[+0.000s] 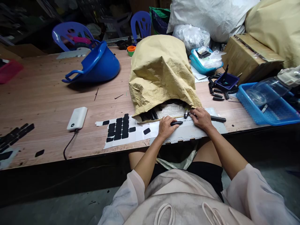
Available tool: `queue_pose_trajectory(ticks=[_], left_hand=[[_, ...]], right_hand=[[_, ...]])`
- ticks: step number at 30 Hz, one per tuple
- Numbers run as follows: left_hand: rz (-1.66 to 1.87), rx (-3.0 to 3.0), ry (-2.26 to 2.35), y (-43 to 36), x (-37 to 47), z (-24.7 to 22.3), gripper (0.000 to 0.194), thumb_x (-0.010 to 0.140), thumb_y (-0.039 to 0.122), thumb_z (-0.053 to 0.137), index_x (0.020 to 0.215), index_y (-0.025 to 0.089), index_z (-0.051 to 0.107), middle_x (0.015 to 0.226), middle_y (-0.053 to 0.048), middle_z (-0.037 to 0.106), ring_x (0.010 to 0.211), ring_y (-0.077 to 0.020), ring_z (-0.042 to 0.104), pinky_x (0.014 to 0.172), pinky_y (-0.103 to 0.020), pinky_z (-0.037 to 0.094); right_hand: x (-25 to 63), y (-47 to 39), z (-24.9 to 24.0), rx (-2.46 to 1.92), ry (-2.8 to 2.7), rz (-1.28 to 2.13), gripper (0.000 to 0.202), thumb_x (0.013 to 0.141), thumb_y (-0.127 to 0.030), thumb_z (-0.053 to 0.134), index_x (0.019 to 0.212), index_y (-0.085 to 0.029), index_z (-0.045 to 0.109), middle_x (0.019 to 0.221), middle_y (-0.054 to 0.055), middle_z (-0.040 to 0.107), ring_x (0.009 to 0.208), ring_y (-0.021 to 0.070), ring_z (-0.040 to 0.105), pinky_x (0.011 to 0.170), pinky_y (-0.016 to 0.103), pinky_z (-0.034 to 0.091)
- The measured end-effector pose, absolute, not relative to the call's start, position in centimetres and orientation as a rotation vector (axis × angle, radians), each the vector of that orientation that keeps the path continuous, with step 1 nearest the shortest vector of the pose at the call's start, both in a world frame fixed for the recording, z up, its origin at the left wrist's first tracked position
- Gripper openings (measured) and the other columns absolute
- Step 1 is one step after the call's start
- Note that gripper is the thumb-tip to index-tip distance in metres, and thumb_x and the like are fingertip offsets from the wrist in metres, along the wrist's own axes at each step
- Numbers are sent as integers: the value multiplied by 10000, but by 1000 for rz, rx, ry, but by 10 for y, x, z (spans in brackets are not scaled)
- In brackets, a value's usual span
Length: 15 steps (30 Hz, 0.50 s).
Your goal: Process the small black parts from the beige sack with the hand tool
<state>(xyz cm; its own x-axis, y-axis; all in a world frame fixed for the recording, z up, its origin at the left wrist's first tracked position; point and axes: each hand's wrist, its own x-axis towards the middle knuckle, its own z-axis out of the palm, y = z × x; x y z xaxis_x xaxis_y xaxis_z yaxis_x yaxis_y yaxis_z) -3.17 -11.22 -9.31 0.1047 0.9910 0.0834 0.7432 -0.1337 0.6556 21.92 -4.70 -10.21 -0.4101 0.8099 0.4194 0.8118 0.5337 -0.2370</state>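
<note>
My left hand (166,128) is closed around a short black pen-shaped piece (177,123), whose tip points right. Close by on the right, my right hand (201,118) has its fingers bent together at the mouth of a yellow sack (161,72); what they grip is partly hidden. A small black piece with a clear end (186,113) shows at those fingertips. Beyond that hand lies a black rod (218,119). Dark pieces (152,115) show inside the sack's opening. Under both hands is a pale sheet (187,131) along the table edge.
Black rounded stickers (118,128) sit on white backing at the left, near a white power bank (77,118) with a cable. Farther back are a blue tub (100,64) and a teal basket (205,67). Rightward stand a cardboard box (250,59) and a blue basket (276,114).
</note>
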Motion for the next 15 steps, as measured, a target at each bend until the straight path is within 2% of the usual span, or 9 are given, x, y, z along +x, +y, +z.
queue_pose_trajectory(ticks=[15], left_hand=[[737,1920,1678,-113,-32,-94,170,846,255,821,1013,279,795,1004,-28,710,1031,-252,610,999,-407,475]], right_hand=[[220,-47,-104,-1309,-2282,9,174,958,-301,589,1048,-260,731,957,75,678,964,264,590,866,393,485]])
